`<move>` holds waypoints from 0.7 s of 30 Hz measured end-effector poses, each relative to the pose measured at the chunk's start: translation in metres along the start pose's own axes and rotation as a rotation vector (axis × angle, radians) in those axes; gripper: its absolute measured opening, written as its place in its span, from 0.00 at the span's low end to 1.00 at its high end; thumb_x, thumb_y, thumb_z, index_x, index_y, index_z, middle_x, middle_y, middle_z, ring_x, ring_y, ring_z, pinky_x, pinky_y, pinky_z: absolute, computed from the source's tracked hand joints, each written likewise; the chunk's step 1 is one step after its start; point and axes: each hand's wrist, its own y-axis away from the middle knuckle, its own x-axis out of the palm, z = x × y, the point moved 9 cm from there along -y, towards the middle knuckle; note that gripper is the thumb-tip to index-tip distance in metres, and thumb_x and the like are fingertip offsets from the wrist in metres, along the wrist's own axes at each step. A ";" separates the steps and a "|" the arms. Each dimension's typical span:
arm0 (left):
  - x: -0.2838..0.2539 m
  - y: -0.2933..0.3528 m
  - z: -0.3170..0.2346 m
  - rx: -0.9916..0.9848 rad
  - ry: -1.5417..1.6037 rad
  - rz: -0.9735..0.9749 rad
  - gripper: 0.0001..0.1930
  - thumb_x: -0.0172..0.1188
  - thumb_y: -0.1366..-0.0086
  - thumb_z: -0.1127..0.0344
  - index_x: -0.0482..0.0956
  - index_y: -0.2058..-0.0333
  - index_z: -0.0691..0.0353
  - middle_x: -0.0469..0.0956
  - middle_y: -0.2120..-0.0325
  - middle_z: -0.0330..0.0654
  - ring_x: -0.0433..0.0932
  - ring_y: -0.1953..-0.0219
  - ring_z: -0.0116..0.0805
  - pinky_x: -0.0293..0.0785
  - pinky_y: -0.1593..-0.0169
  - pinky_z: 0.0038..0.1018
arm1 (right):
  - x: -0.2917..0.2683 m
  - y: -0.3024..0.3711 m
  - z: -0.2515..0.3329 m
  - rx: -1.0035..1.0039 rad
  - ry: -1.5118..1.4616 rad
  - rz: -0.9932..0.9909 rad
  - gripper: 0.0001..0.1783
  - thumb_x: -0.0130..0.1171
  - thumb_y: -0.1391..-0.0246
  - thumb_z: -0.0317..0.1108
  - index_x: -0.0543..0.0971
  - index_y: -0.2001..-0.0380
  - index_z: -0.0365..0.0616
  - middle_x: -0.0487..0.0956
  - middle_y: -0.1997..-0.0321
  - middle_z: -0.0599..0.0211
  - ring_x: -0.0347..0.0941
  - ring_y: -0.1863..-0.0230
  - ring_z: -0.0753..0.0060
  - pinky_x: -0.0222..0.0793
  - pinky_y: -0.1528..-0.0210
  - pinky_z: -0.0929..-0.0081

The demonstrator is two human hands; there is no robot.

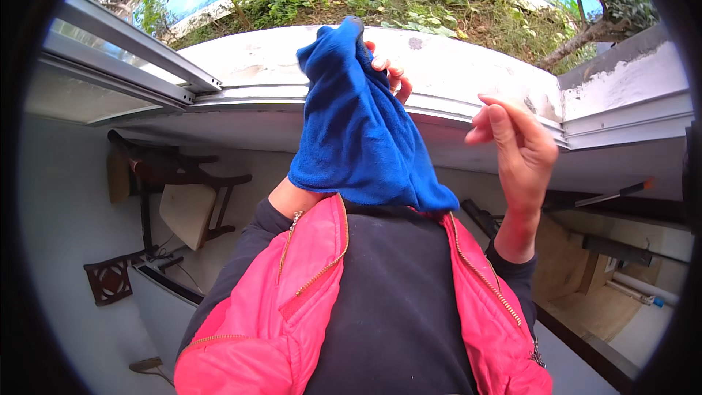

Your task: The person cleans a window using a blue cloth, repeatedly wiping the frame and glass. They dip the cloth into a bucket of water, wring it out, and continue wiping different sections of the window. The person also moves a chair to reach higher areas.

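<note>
A blue cloth, soft and fuzzy like a towel, hangs in folds over my left hand. Only the fingertips of that hand show, curled at the cloth's upper right side; the palm and wrist are covered. The cloth's top is bunched and has a darker patch, while its lower edge drapes in front of my dark shirt. To the right of the cloth, and apart from it, my right hand is raised with thumb and forefinger pressed together. Whether anything small sits in that pinch cannot be seen.
A window opening with a white sill and metal track lies ahead, its sliding frame at the left. Plants grow outside. Indoors, a dark wooden chair stands at the left, and a shelf-like wooden piece at the right.
</note>
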 end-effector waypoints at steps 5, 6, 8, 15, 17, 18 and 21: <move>-0.009 0.004 -0.016 0.113 -0.431 -0.129 0.19 0.52 0.29 0.53 0.67 0.47 0.60 0.75 0.59 0.42 0.75 0.51 0.37 0.69 0.38 0.37 | 0.106 0.031 -0.102 0.503 -0.340 0.417 0.26 0.59 0.39 0.33 0.69 0.40 0.36 0.81 0.55 0.62 0.76 0.55 0.74 0.72 0.50 0.75; -0.001 0.005 -0.018 0.133 -0.566 -0.053 0.22 0.51 0.28 0.54 0.64 0.44 0.61 0.75 0.57 0.44 0.74 0.48 0.38 0.66 0.36 0.38 | 0.122 0.043 -0.111 0.586 -0.483 0.513 0.28 0.56 0.36 0.36 0.65 0.38 0.34 0.80 0.53 0.62 0.74 0.51 0.75 0.69 0.45 0.76; 0.011 0.003 -0.026 0.156 -0.815 0.039 0.26 0.49 0.28 0.54 0.59 0.38 0.62 0.72 0.50 0.48 0.71 0.44 0.42 0.62 0.33 0.41 | 0.127 0.052 -0.110 0.511 -0.650 0.558 0.25 0.54 0.34 0.37 0.68 0.40 0.33 0.80 0.54 0.63 0.73 0.51 0.77 0.68 0.45 0.77; 0.001 0.040 -0.034 0.137 -1.839 0.339 0.32 0.50 0.28 0.58 0.49 0.32 0.63 0.60 0.36 0.50 0.63 0.36 0.38 0.55 0.30 0.36 | 0.051 0.031 -0.085 0.136 -0.158 0.127 0.10 0.64 0.44 0.28 0.82 0.60 0.35 0.81 0.69 0.70 0.73 0.68 0.85 0.70 0.65 0.84; -0.011 0.044 -0.036 0.174 -1.898 0.374 0.31 0.50 0.28 0.58 0.51 0.33 0.63 0.61 0.37 0.49 0.64 0.37 0.38 0.56 0.31 0.36 | 0.045 0.025 -0.051 -0.167 0.040 0.011 0.11 0.67 0.49 0.24 0.82 0.60 0.36 0.79 0.72 0.66 0.72 0.72 0.79 0.69 0.68 0.82; -0.017 0.043 -0.039 0.187 -1.851 0.358 0.31 0.50 0.28 0.58 0.51 0.33 0.63 0.61 0.38 0.49 0.64 0.38 0.38 0.57 0.32 0.36 | 0.044 0.026 -0.039 -0.238 0.066 -0.029 0.11 0.67 0.50 0.23 0.82 0.61 0.36 0.78 0.72 0.66 0.72 0.73 0.78 0.69 0.69 0.81; -0.033 0.038 -0.043 0.143 -1.506 0.272 0.29 0.49 0.28 0.58 0.53 0.34 0.63 0.63 0.41 0.48 0.66 0.40 0.38 0.58 0.33 0.37 | 0.038 0.027 -0.012 -0.321 0.187 -0.095 0.10 0.68 0.52 0.23 0.82 0.64 0.36 0.76 0.73 0.65 0.72 0.74 0.73 0.69 0.71 0.78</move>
